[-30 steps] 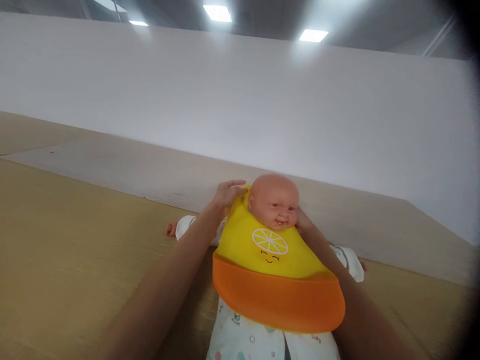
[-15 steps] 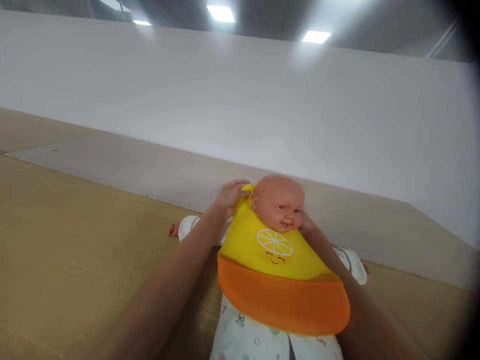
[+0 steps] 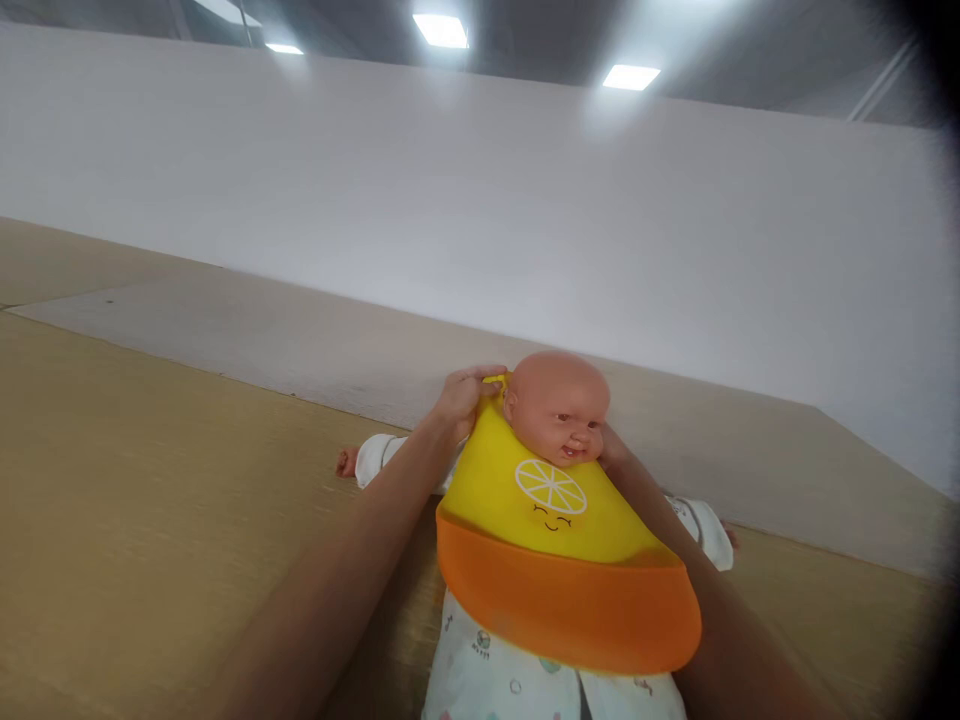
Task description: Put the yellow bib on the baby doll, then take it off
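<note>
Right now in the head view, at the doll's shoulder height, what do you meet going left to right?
Doll's bare hand → white sleeve cuff → person's left hand gripping the bib's neck strap → doll's head → person's right hand, mostly hidden behind the doll's neck → doll's other sleeve.

Left hand [image 3: 461, 398] is now curled tighter: fingers that were spread flat over the bib [image 3: 551, 540] strap at the doll [image 3: 559, 405] head's 9 o'clock are pinched down onto it. The doll's head is shifted slightly toward 3 o'clock and turned further that way, compared with a second ago. The bib is carried along with it, its orange pocket edge displaced toward 4 o'clock. Right hand [image 3: 611, 452] is tucked slightly lower at the neck.
</note>
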Motion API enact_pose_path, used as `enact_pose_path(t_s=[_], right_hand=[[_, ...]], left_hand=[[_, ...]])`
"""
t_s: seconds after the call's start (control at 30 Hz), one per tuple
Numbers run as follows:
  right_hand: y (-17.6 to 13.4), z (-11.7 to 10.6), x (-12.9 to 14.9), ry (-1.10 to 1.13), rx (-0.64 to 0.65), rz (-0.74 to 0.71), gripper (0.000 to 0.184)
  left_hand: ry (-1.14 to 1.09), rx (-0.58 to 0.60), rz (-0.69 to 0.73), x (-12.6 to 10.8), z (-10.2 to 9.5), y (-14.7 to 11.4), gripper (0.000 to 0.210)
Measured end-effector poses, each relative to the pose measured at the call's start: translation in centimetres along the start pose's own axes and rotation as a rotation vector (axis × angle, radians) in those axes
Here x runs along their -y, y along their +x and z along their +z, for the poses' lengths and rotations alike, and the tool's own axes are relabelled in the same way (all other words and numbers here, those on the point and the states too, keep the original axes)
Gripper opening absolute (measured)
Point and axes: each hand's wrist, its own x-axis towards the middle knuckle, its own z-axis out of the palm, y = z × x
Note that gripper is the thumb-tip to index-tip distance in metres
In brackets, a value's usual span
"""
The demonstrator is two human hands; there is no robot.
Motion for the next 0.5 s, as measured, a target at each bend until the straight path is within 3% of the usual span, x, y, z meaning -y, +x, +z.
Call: enact_pose_path(t_s=[0.27,0.5], right_hand=[[0.0,0.2,-0.1,0.020,0.004,-0.017,0.022],[0.6,-0.7,-0.9,0.031,-0.017,-0.017,0.020]], left_hand=[[0.058,0.006,0.029,0.2,-0.8,0.4,0.053],[0.103,0.173,0.033,0.5,-1.1,1.4,0.015]])
